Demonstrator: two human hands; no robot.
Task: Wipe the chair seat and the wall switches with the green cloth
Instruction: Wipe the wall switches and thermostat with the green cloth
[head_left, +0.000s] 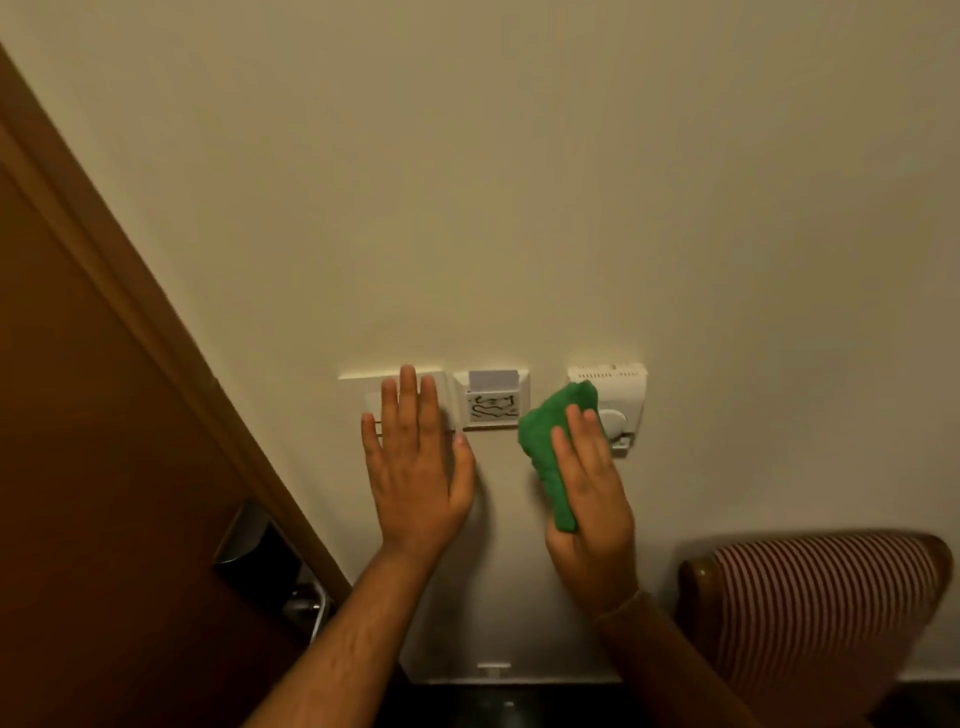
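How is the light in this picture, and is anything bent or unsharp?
Head view: dim, warm yellowish light; soft shadows beside the left hand and under the green cloth; the wide lens slants the door; the striped chair is slightly soft; no glare.

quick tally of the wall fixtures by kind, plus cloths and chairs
White flat switch plate, partly under the left hand: 1
White key-card holder with a card in its slot: 1
White thermostat box with a round dial: 1
Crumpled green cloth, pressed to the wall by the right hand: 1
Red-and-white striped wooden chair: 1
Total: 5
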